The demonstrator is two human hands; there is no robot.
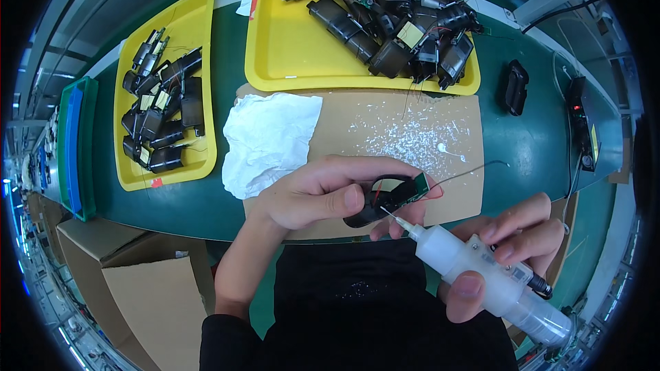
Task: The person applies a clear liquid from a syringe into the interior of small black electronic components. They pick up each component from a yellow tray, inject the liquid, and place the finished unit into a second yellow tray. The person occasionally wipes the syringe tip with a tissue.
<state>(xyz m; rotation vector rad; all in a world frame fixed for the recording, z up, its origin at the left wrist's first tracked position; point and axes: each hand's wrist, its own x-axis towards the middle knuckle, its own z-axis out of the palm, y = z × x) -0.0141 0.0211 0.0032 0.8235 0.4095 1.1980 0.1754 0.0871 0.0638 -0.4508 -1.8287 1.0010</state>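
My left hand (313, 196) is closed around a black plastic housing (361, 217) with a small green circuit board (415, 191) and thin loose wires at its right end. In my right hand (512, 247) lies a white translucent dispensing syringe (450, 251), tilted with its body down to the right. Its thin needle tip (389, 213) points up-left and meets or nearly meets the housing beside the board; exact contact cannot be told. The fingers of my right hand wrap round the barrel and a small attached fitting. Some of my left fingers are hidden behind the housing.
A cardboard sheet (330, 124) strewn with white specks carries a crumpled white cloth or paper (268, 137). Two yellow trays (275, 62) hold heaped black housings with wires. One dark part (514, 88) lies at right, near a black device (581, 120) with a red light. Cardboard boxes (148, 302) stand lower left.
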